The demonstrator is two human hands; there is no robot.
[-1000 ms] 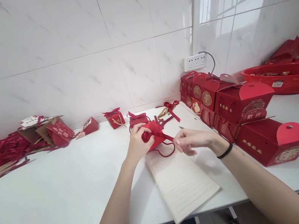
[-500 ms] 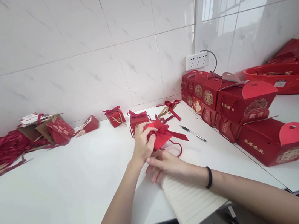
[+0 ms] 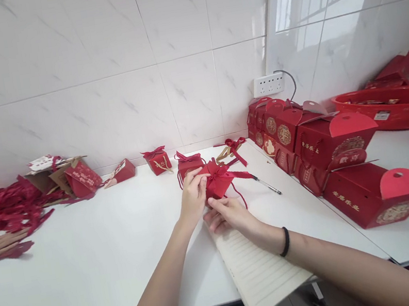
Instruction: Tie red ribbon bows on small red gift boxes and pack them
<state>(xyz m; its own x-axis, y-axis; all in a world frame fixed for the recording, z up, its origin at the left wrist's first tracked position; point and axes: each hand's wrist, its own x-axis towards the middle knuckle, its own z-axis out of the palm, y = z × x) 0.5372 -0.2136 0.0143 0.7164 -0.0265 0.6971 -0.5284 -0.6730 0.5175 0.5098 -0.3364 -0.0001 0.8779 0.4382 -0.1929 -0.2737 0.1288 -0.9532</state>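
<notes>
In the head view, taking twelve o'clock as away from the person and the box as the dial's centre, the red box (image 3: 221, 188) is held near mid-surface, above the far end of the pad (image 3: 268, 275). It sits tilted, its bow (image 3: 214, 172) facing up; the hands hide too much to tell its long axis. One ribbon tail points to three o'clock, its end overlapping the pen (image 3: 268, 186), which lies slanting from ten to four. A red cord (image 3: 240, 196) loops out at four.

The left hand (image 3: 194, 192) has its fingers clamped on the box from nine o'clock, the tips near the bow. The right hand (image 3: 233, 217) comes in from five, thumb and fingers parted and loosely curled below the box's near side; whether they touch it cannot be told.

A small box (image 3: 189, 163) stands just beyond at eleven, close to the left fingers, and a loose bow (image 3: 235, 147) lies at one. The row of boxes (image 3: 311, 148) bounds the right side from one to four. The pad overhangs the near edge of the surface (image 3: 103, 274) toward five, and a broad white stretch opens toward eight.
</notes>
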